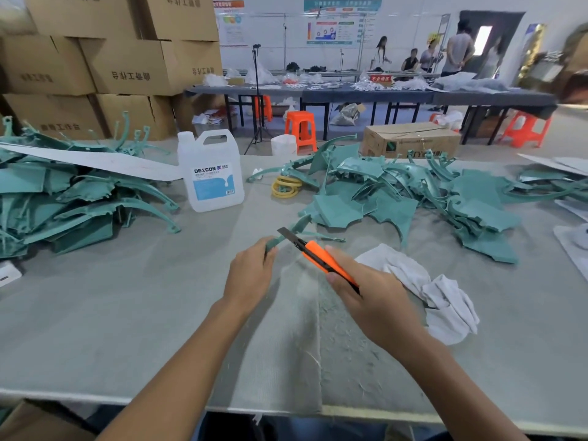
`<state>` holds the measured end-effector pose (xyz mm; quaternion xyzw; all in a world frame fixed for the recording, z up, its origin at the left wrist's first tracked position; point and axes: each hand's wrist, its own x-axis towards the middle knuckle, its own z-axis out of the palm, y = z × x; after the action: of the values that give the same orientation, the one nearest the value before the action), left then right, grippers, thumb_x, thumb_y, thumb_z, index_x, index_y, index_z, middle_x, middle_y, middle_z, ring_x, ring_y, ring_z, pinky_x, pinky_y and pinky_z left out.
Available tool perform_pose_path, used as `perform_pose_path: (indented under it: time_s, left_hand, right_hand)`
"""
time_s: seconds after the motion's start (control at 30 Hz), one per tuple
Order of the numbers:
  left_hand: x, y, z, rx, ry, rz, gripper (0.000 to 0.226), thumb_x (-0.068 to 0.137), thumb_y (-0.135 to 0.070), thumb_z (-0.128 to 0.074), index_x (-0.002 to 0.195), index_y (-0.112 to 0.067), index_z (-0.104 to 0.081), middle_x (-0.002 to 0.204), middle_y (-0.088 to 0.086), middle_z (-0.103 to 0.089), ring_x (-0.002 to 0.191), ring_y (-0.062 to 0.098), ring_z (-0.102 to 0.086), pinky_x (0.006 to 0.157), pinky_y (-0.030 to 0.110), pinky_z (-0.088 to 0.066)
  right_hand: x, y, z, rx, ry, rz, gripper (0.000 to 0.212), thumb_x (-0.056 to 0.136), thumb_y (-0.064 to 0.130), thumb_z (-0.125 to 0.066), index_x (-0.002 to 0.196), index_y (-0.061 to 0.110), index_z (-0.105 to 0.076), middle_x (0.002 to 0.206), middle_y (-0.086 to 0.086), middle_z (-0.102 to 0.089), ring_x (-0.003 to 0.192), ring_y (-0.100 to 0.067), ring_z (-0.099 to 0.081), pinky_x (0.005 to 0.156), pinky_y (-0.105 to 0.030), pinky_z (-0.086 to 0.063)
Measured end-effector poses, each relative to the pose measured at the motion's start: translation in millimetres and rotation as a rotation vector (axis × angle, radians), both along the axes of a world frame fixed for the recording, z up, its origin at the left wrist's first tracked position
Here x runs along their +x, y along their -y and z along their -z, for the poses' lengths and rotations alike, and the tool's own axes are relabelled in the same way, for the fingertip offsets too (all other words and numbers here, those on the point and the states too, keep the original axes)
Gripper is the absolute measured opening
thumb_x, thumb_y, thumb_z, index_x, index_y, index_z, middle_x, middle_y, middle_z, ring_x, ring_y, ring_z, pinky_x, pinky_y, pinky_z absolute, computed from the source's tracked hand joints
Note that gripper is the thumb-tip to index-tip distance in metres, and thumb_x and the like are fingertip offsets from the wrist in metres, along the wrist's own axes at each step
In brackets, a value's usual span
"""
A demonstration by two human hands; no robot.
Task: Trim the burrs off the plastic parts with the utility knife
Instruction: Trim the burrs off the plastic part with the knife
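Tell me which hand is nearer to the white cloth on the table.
Right. The right hand, holding the knife, sits just beside the cloth, at its left edge; the left hand, gripping a green plastic part, is farther left, beyond the knife.

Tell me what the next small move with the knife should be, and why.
Probably slide the blade along the edge of the teal part, away from the left hand. The right hand holds the orange utility knife with its blade out, crossing the part just beyond the left hand, which grips the part's near end.
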<state>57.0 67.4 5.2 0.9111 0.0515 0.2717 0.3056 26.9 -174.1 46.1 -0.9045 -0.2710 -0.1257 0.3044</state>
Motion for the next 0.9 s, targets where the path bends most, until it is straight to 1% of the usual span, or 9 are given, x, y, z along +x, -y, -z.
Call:
perform_pose_path:
  time_s: [0.13, 0.2, 0.27, 0.33, 0.43, 0.53, 0.7, 0.83, 0.9]
  left_hand:
    - [-2.3, 1.0, 2.7, 0.012, -0.007, 0.001, 0.016, 0.104, -0.027, -0.05, 0.104, -0.016, -0.062, 0.064, -0.01, -0.049, 0.075, 0.033, -0.055, 0.062, 0.035, -0.028]
    - [-2.8, 2.5, 6.9, 0.008, -0.021, -0.007, 0.021, 0.104, -0.029, -0.05, 0.111, -0.015, -0.063, 0.075, 0.002, -0.062, 0.081, 0.037, -0.058, 0.064, 0.038, -0.034]
    - [-4.7, 2.8, 13.2, -0.041, -0.033, -0.024, 0.02, 0.104, -0.029, -0.051, 0.112, -0.015, -0.063, 0.08, 0.006, -0.065, 0.083, 0.039, -0.059, 0.067, 0.04, -0.04]
    - [-7.2, 1.6, 22.6, -0.099, -0.031, -0.035, 0.015, 0.103, -0.027, -0.053, 0.103, -0.016, -0.063, 0.072, -0.001, -0.056, 0.08, 0.038, -0.058, 0.064, 0.038, -0.033]
    - [-14.6, 2.2, 39.5, -0.134, -0.056, -0.058, 0.013, 0.102, -0.026, -0.054, 0.089, -0.024, -0.055, 0.068, -0.009, -0.05, 0.077, 0.035, -0.058, 0.061, 0.031, -0.022]
    - [-19.5, 5.2, 51.5, -0.153, -0.032, -0.073, 0.013, 0.103, -0.024, -0.054, 0.097, -0.017, -0.063, 0.066, -0.012, -0.049, 0.076, 0.032, -0.059, 0.061, 0.029, -0.023]
    - [-19.5, 6.5, 51.4, -0.153, 0.016, -0.07, 0.017, 0.103, -0.024, -0.054, 0.103, -0.015, -0.068, 0.083, 0.006, -0.071, 0.082, 0.031, -0.06, 0.065, 0.028, -0.027]
    - [-21.6, 6.1, 48.7, -0.163, -0.003, -0.056, 0.015, 0.102, -0.023, -0.055, 0.09, -0.026, -0.064, 0.063, -0.008, -0.057, 0.066, 0.024, -0.05, 0.06, 0.028, -0.024]
    - [-21.3, 6.2, 49.1, -0.164, -0.019, -0.057, 0.015, 0.102, -0.025, -0.054, 0.089, -0.027, -0.062, 0.062, -0.01, -0.054, 0.066, 0.023, -0.05, 0.06, 0.029, -0.024]
  right_hand:
    - [4.8, -0.9, 1.5, -0.077, 0.03, 0.003, 0.043, 0.103, 0.051, -0.041, 0.145, 0.048, -0.042, 0.067, 0.016, -0.05, 0.064, -0.009, -0.049, 0.056, -0.027, -0.037]
    - [9.3, -1.2, 1.1, -0.114, 0.012, 0.026, 0.044, 0.103, 0.05, -0.042, 0.147, 0.05, -0.041, 0.07, 0.014, -0.051, 0.067, -0.009, -0.049, 0.059, -0.03, -0.039]
    - [5.3, -4.5, 0.9, -0.112, 0.009, 0.012, 0.044, 0.102, 0.051, -0.041, 0.146, 0.051, -0.041, 0.07, 0.013, -0.054, 0.067, -0.011, -0.051, 0.06, -0.032, -0.043]
    - [-4.3, -9.3, 0.6, -0.085, 0.03, -0.024, 0.043, 0.103, 0.049, -0.043, 0.145, 0.05, -0.041, 0.07, 0.012, -0.057, 0.064, -0.011, -0.054, 0.058, -0.031, -0.043]
    - [-7.1, -10.7, -1.6, -0.026, 0.041, -0.007, 0.04, 0.102, 0.045, -0.047, 0.142, 0.047, -0.051, 0.059, 0.014, -0.047, 0.056, -0.008, -0.046, 0.053, -0.02, -0.03]
    - [-0.1, -12.5, -9.0, -0.1, 0.02, -0.004, 0.041, 0.102, 0.046, -0.045, 0.143, 0.051, -0.048, 0.062, 0.016, -0.048, 0.062, -0.011, -0.047, 0.057, -0.029, -0.035]
    - [6.7, -22.2, -17.5, -0.286, 0.01, -0.051, 0.041, 0.104, 0.051, -0.038, 0.144, 0.052, -0.041, 0.09, 0.01, -0.066, 0.085, -0.022, -0.061, 0.064, -0.034, -0.034]
    - [22.2, -25.2, -26.4, -0.355, 0.077, 0.043, 0.04, 0.106, 0.05, -0.032, 0.145, 0.051, -0.036, 0.095, 0.006, -0.069, 0.087, -0.025, -0.065, 0.064, -0.036, -0.043]
    - [19.9, -25.0, -27.5, -0.33, 0.07, 0.017, 0.041, 0.105, 0.05, -0.035, 0.146, 0.049, -0.039, 0.092, 0.007, -0.069, 0.085, -0.025, -0.065, 0.064, -0.035, -0.044]
